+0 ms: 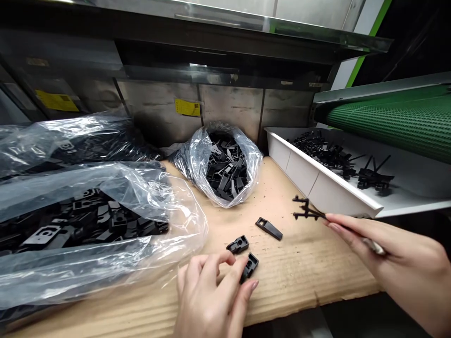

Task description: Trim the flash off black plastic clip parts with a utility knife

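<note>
My left hand (214,291) is low over the wooden bench, thumb and index finger closed around a small black plastic part (251,264). Just beyond its fingertips lies a similar black plastic part (241,244). Farther right, a longer, tapered black piece (268,228) with a square hole rests flat on the wood. My right hand (394,258) pinches the thin stem of a black branched plastic piece (305,209), which it holds up above the bench. A pale, narrow end of something shows beneath the right fingers; what it is I cannot make out.
Clear plastic bags (186,225) of black parts cover the left side. Another open bag (254,180) of parts stands at the back middle. On the right, a white tray (338,192) holds black branched pieces under a green conveyor belt (394,119). A metal shelf (246,28) overhangs the bench.
</note>
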